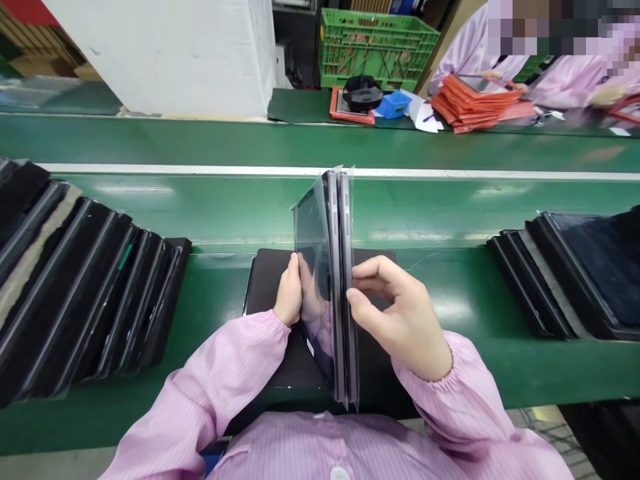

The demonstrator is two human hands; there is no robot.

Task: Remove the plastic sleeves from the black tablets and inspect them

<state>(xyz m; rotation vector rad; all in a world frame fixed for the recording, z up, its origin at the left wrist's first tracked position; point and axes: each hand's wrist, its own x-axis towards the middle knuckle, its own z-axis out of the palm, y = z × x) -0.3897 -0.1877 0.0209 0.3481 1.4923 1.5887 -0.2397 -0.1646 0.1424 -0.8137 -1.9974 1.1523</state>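
Two thin tablets, a left tablet [317, 280] and a right tablet [350, 300], stand upright side by side in clear plastic film, their edges with side buttons facing me. My left hand [290, 290] holds the left tablet at its screen side, with some fingers hidden. My right hand [400, 313] has its thumb and fingertips closed at the edge and outer face of the right tablet. Beneath them lies a flat black pad [273, 270] on the green bench [215, 293].
At the left leans a row of tablets with black sheets between them [85, 287]; a similar row [575, 273] is at the right. Across the bench are a green crate [377, 50], a blue tray [394, 105], orange sleeves [470, 103] and co-workers in pink sleeves.
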